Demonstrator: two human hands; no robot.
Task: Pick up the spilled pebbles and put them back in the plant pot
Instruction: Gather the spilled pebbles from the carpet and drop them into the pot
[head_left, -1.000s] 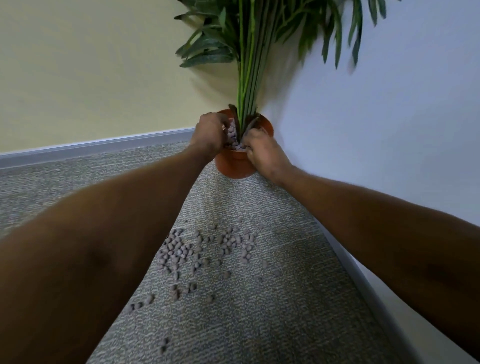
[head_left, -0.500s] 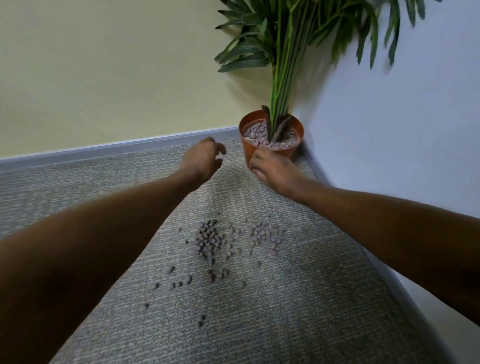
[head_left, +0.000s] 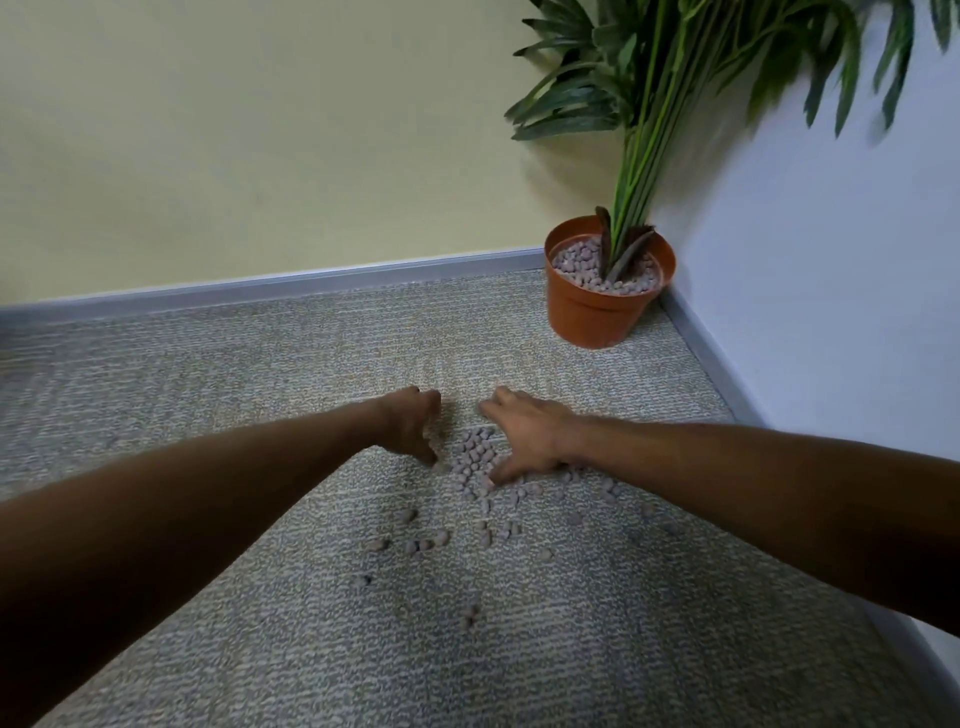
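Observation:
Several grey-brown pebbles (head_left: 474, 460) lie spilled on the grey carpet, bunched in a heap with strays scattered nearer me. My left hand (head_left: 410, 426) rests on the carpet just left of the heap, fingers spread and curved, thumb tip beside the pebbles. My right hand (head_left: 522, 434) lies on the heap's right side, fingers spread, thumb touching pebbles. Both hands cup the heap from either side and hold nothing. The orange plant pot (head_left: 597, 317) stands in the corner beyond, filled with pebbles around green stems.
The carpet (head_left: 260, 374) ends at a grey skirting board (head_left: 270, 286) under a yellow wall at the back and at a white wall (head_left: 810, 312) on the right. Plant leaves (head_left: 649, 62) hang over the pot.
Both hands have come back from the pot down to the spilled heap on the carpet. The view has shifted, so the pot now sits farther away at the upper right.

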